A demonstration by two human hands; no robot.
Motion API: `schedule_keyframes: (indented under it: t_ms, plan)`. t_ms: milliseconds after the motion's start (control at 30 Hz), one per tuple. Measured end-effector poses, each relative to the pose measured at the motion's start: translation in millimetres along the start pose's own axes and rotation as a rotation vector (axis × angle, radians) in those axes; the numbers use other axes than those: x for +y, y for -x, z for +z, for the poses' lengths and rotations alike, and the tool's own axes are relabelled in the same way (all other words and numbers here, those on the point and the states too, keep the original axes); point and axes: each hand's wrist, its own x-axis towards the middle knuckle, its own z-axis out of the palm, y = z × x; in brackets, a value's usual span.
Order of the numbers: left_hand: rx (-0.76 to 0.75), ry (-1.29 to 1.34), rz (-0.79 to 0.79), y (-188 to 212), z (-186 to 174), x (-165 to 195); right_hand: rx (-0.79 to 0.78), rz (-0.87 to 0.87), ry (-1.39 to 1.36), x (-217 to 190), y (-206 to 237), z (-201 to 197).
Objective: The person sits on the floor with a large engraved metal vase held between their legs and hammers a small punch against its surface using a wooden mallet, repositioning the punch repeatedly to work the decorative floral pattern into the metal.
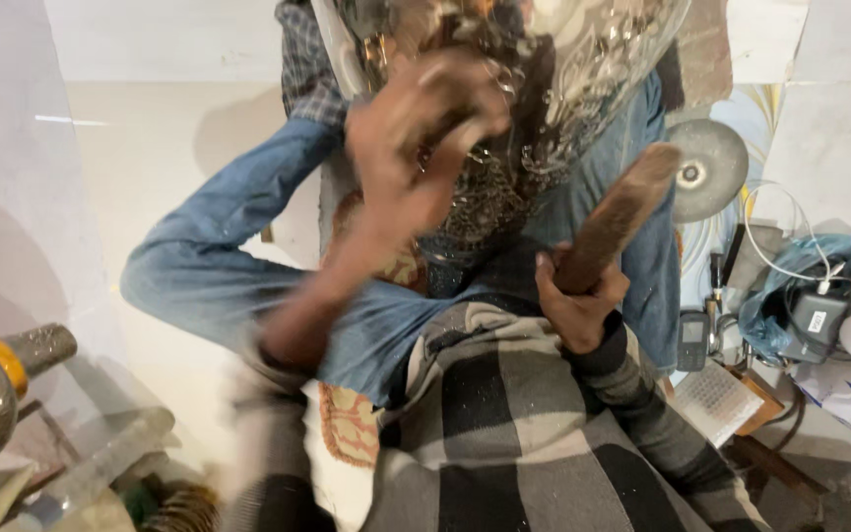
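Nearest the camera, the right hand (575, 305) is closed around the lower end of a brown, dust-coated wooden tool (618, 217), which angles up and away toward the workpiece. Maintain this firm wrap at the handle end so the tool does not twist.

Beyond it, the left hand (416, 148) is motion-blurred; its fingers appear curled against the large clear glass vessel (544, 89), though the exact grip cannot be told. The vessel rests above the person's crossed legs in blue jeans (238, 266), over a patterned mat (352, 424). Judged from the pose, keep the vessel braced by the left hand while the tool is applied.

At the far right, a grey grinding disc (706, 169) lies on the floor.
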Motion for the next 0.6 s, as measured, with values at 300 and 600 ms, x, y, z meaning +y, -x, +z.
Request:
schedule_keyframes:
  t_ms: [300,600]
  plan:
    - [0.71,-0.158,-0.18,87.6,66.5,-14.1,-0.182,-0.219,0.215,-72.5,-89.9,-20.2]
    - [0.715,-0.56,-0.098,111.8,75.7,-44.0,-0.708,-0.659,0.761,-218.5,-181.6,-24.3]
